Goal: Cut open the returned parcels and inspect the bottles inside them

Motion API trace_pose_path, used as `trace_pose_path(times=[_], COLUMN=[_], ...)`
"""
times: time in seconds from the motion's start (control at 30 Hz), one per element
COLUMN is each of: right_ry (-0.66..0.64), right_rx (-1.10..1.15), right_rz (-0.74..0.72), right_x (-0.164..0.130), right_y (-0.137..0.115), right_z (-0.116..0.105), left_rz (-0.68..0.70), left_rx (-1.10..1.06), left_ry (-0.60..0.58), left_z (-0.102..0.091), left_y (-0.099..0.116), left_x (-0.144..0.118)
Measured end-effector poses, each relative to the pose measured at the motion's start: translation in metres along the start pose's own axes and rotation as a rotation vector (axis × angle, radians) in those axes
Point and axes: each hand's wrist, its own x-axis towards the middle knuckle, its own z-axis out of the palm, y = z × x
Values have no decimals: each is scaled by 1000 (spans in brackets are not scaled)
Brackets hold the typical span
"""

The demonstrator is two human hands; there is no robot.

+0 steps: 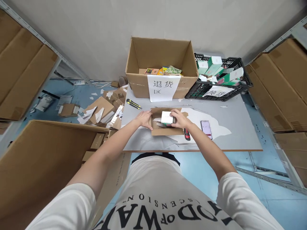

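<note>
Right hand (178, 118) is pinching a small white box (167, 117) over the open cardboard parcel (165, 123); left hand (144, 119) grips the parcel's left edge on the surface (240, 127). A loose pinch could drop it onto the red cutter (186, 134) or phone (206, 128) just beside.

White short-sleeve tee w/ black serif print across chest, bare forearms, dark trousers.

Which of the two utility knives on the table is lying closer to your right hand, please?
The red-and-black knife, beside the right hand by the small open carton; the yellow-and-black knife lies farther left.
</note>
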Motion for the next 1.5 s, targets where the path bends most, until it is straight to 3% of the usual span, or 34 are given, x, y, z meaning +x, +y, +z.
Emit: trace_pose_path(times=[0.3,0.43,0.53,0.63,0.8,1.03,1.13,1.2,1.27,1.37,1.5], right_ry=[344,429,441,429,386,313,282,262,239,187,131], right_rx=[75,91,83,100,221,325,339,331,323,325,343], right_rz=[-57,-59,-45,34,196,139,93,73,73,89,64], right_x=[-12,-36,-63,-88,-107,-107,-104,-100,-96,-91,-88], right_y=[-21,-35,-44,-48,-44,-39,-35,-31,-26,-21,-17], right_z=[-56,-84,-89,-75,-31,7,22,33,45,61,74], left_rz=[-86,-136,-159,-199,-206,-252,-230,-172,-80,-19,-54], left_rx=[76,94,99,99,96,-9,-117,-217,-335,-493,-694], left_ry=[-35,-62,-63,-58,5,114,309,477,537,422,306], left_z=[-27,-35,-38,-37,-32,-37,-31,-18,3,40,76], left_y=[-24,-35,-41,-42,-34,-18,2,23,46,76,99], left_x=[24,36,41,43,36,9,-14,-35,-55,-72,-65])
